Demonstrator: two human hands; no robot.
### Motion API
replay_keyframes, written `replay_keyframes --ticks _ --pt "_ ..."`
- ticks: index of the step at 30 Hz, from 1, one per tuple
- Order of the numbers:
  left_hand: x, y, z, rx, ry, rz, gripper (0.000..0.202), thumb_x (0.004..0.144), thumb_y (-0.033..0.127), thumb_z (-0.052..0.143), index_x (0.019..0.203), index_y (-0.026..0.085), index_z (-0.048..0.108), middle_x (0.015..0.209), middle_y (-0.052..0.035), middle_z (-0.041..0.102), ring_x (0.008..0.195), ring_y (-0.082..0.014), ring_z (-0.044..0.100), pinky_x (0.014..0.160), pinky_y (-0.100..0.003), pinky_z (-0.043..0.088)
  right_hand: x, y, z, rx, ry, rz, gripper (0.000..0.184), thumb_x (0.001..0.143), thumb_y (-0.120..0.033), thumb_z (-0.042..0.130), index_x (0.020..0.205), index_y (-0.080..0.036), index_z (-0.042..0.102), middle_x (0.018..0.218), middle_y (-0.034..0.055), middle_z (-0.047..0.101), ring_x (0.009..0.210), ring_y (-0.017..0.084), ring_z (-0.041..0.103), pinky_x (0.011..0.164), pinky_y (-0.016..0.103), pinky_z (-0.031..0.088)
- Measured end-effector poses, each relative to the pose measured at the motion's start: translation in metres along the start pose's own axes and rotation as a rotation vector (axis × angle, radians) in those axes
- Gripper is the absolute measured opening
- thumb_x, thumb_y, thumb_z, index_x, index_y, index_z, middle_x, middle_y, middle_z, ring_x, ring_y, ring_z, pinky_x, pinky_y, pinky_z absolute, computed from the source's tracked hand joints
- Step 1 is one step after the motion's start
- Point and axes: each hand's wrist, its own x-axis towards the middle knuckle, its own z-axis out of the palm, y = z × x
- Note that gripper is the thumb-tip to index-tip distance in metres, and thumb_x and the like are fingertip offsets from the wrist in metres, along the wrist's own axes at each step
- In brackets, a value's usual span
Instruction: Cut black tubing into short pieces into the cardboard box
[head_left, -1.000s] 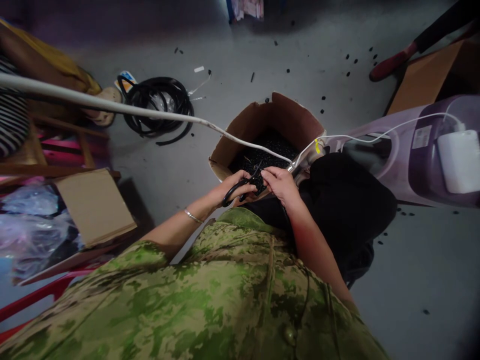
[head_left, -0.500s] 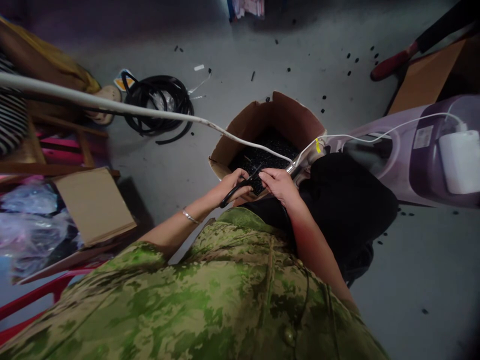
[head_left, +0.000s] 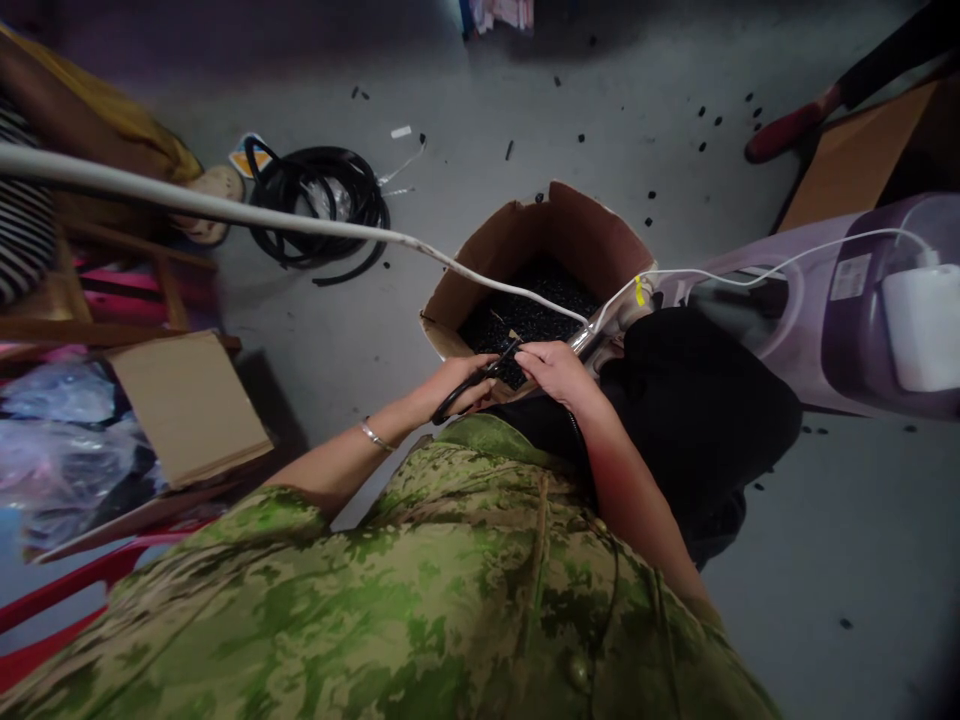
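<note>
My left hand (head_left: 454, 380) is closed around a pair of black-handled scissors (head_left: 450, 402). Their blades point up and right toward the fingertips of my other hand. Just beside them, my right hand (head_left: 553, 368) pinches what looks like a thin black tube, mostly hidden by the fingers; a dark length (head_left: 576, 428) of it seems to run down below my wrist. Both hands are over the near edge of a cardboard box (head_left: 469, 270), and many small black pieces (head_left: 555, 290) lie inside it.
A coil of black tubing (head_left: 319, 205) lies on the floor at left. A white cable (head_left: 322, 222) crosses above the box. At right stands a purple plastic chair (head_left: 806, 300) with a white charger (head_left: 926, 325). Other people's feet show at both sides.
My left hand has shifted slightly left and down, and the scissor handles with it. Its fingers look straighter and closer together. My right hand stays nearly in place.
</note>
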Motion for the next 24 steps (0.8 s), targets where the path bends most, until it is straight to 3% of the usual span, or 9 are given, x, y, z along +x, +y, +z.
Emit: replay_keyframes --ticks 6,12,17,24 --pt "0.002 -0.002 0.007 0.030 0.004 -0.002 0.036 0.090 0.040 0.055 0.110 0.015 0.070 0.063 0.0001 0.067 0.055 -0.0152 0.061 0.058 -0.023 0.047 0.002 0.003 0.001 -0.020 0.028 0.040 0.037 0.091 -0.024 0.050 0.054 -0.021 0.045 0.054 -0.0035 0.045 0.058 0.012 0.041 0.061 0.026 0.030" --pt "0.009 -0.011 0.016 0.042 0.094 0.042 0.031 0.086 0.039 0.059 0.104 0.017 0.071 0.060 0.0011 0.065 0.058 -0.0170 0.062 0.064 -0.025 0.048 0.006 0.007 0.004 -0.073 0.043 0.096 0.039 0.091 -0.023 0.052 0.053 -0.020 0.046 0.053 -0.0040 0.045 0.057 0.012 0.041 0.060 0.026 0.029" --pt "0.013 -0.018 0.013 0.068 0.036 0.009 0.026 0.085 0.034 0.057 0.100 0.017 0.070 0.058 0.0001 0.065 0.053 -0.0173 0.061 0.060 -0.026 0.048 0.006 0.007 0.005 -0.080 0.045 0.105 0.040 0.092 -0.022 0.052 0.052 -0.020 0.046 0.053 -0.0038 0.046 0.057 0.012 0.042 0.060 0.026 0.029" --pt "0.019 -0.025 0.006 0.161 0.015 0.047 0.044 0.074 0.023 0.059 0.117 0.019 0.066 0.073 -0.0009 0.071 0.064 -0.0189 0.066 0.065 -0.026 0.050 0.006 0.003 0.008 -0.082 -0.015 0.046 0.040 0.091 -0.023 0.053 0.052 -0.020 0.047 0.053 -0.0032 0.046 0.062 0.013 0.044 0.060 0.026 0.029"
